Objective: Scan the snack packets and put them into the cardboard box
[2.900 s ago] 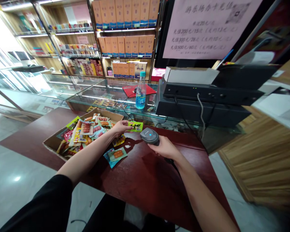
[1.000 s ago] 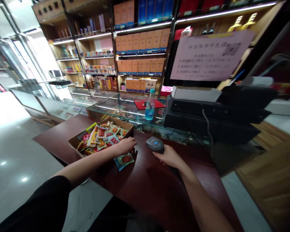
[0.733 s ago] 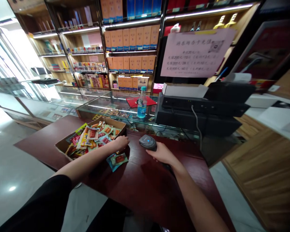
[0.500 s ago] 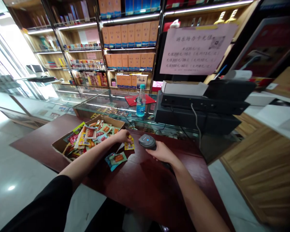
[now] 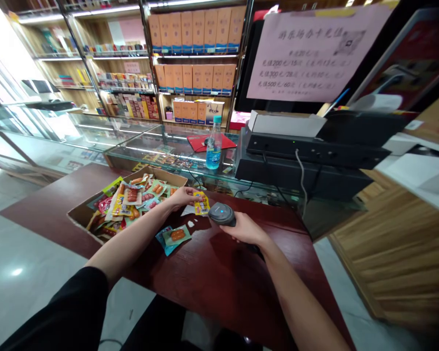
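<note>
Snack packets (image 5: 132, 195) lie heaped in an open cardboard box (image 5: 168, 177) at the left of the dark red table (image 5: 212, 278). Right of the box's near side, a packet of small sausages (image 5: 177, 235) rests partly over a blue packet (image 5: 169, 249) on the tabletop. Next comes the left hand (image 5: 183, 196), near the box's right corner, its fingers pinching a yellow packet (image 5: 201, 204) by its upper left part. Behind, on the glass counter (image 5: 142, 141), a red folder (image 5: 195, 142) lies flat and a bottle of blue drink (image 5: 213, 153) stands upright. A grey scanner (image 5: 221, 213) with a small blue light sits just beside the yellow packet; whether they touch, I cannot tell. The right hand (image 5: 246, 228) has its fingers wrapped around the scanner's handle. Farther right, a pink sign (image 5: 307, 53) hangs above a white box (image 5: 285, 124) on black equipment (image 5: 314, 173).
</note>
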Demonstrator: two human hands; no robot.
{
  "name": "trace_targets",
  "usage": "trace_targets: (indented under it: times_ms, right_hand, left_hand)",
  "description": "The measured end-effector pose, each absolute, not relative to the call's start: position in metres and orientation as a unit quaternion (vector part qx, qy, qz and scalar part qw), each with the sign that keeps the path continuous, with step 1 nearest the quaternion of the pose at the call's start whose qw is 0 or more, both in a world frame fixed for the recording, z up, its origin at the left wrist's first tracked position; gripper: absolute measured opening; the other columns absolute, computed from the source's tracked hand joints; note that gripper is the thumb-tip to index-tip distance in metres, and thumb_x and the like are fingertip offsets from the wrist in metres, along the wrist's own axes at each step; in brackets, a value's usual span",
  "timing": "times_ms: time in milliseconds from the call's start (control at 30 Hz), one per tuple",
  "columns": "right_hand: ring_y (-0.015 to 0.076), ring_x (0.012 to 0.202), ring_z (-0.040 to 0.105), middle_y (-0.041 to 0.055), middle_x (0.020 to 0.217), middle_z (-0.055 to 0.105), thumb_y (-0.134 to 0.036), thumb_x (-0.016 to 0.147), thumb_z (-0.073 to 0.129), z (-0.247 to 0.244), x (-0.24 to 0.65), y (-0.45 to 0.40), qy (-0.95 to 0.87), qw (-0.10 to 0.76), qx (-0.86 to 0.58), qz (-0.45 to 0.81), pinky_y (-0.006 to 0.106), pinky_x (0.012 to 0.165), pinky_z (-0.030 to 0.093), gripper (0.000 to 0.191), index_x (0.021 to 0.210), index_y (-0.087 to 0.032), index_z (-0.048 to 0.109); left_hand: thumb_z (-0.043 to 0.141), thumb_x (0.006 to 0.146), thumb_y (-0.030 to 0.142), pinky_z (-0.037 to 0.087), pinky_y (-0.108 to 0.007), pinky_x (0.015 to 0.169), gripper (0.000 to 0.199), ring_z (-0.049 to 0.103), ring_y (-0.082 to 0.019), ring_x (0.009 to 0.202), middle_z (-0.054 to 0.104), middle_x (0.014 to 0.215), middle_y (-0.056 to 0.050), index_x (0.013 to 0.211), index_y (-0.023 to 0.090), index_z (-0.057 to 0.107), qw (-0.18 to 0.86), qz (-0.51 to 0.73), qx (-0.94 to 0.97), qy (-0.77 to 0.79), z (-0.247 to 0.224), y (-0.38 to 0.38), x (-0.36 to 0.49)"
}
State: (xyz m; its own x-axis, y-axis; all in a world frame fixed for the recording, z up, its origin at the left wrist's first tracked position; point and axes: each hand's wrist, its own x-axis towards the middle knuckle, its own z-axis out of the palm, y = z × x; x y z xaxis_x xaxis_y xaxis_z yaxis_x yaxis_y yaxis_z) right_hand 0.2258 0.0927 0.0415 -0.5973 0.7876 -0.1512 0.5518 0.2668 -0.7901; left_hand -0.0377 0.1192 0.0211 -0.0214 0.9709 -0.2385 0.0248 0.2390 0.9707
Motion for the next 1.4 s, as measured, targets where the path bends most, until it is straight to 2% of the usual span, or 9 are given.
trace_targets:
  times_ms: [367,533,800,933,1067,1267,1400]
  right_hand:
    - [0.0119,0.045,0.060,0.0014,0.060,0.065,-0.030,0.078,0.063,0.046,0.221,0.087,-0.793,0.142,-0.408,0.430,0.017,0.041,0.040,0.016,0.084,-0.016,0.062]
    - [0.0123,0.045,0.059,0.0013,0.058,0.064,-0.032,0.079,0.061,0.046,0.222,0.087,-0.797,0.139,-0.406,0.425,0.017,0.039,0.038,0.016,0.082,-0.016,0.062]
    - [0.0136,0.045,0.061,0.0003,0.055,0.064,-0.031,0.077,0.064,0.045,0.224,0.087,-0.779,0.153,-0.415,0.444,0.019,0.041,0.042,0.016,0.083,-0.016,0.062]
    - [0.0146,0.043,0.060,-0.0001,0.052,0.063,-0.032,0.077,0.064,0.041,0.223,0.089,-0.776,0.151,-0.430,0.437,0.020,0.041,0.044,0.020,0.087,-0.015,0.062]
    - [0.0162,0.043,0.061,0.0001,0.050,0.062,-0.035,0.079,0.064,0.041,0.223,0.090,-0.786,0.139,-0.421,0.431,0.021,0.041,0.044,0.025,0.092,-0.014,0.063]
    - [0.0156,0.042,0.060,-0.0009,0.049,0.061,-0.035,0.079,0.066,0.044,0.222,0.090,-0.796,0.148,-0.406,0.424,0.022,0.042,0.045,0.027,0.095,-0.014,0.064]
    - [0.0168,0.044,0.061,0.0003,0.050,0.062,-0.036,0.079,0.067,0.044,0.221,0.090,-0.791,0.145,-0.409,0.431,0.023,0.042,0.045,0.025,0.091,-0.015,0.063]
  left_hand:
    - [0.092,0.042,0.032,0.053,-0.025,0.067,0.052,0.067,-0.014,0.070,0.072,0.081,-0.006,0.083,0.011,0.069,0.549,0.486,0.394,0.554,0.024,0.119,-0.034]
    - [0.092,0.045,0.031,0.055,-0.031,0.073,0.049,0.068,-0.016,0.070,0.073,0.078,-0.008,0.082,0.010,0.068,0.561,0.498,0.396,0.530,0.018,0.122,-0.035]
    - [0.092,0.044,0.033,0.050,-0.021,0.059,0.050,0.067,-0.013,0.068,0.072,0.078,-0.005,0.084,0.012,0.068,0.532,0.481,0.418,0.558,0.023,0.116,-0.037]
    - [0.091,0.045,0.035,0.049,-0.020,0.058,0.050,0.066,-0.012,0.066,0.072,0.077,-0.004,0.082,0.013,0.067,0.517,0.507,0.423,0.545,0.040,0.113,-0.046]
    - [0.091,0.045,0.034,0.050,-0.022,0.060,0.049,0.066,-0.013,0.068,0.072,0.079,-0.005,0.082,0.013,0.067,0.462,0.544,0.429,0.554,0.074,0.109,-0.080]
    - [0.090,0.048,0.039,0.045,-0.019,0.051,0.049,0.062,-0.010,0.060,0.072,0.077,-0.005,0.084,0.013,0.070,0.300,0.577,0.420,0.633,0.133,0.076,-0.162]
    - [0.089,0.047,0.043,0.051,-0.023,0.056,0.055,0.062,-0.011,0.058,0.071,0.073,-0.005,0.089,0.012,0.071,0.259,0.575,0.425,0.650,0.148,0.053,-0.189]
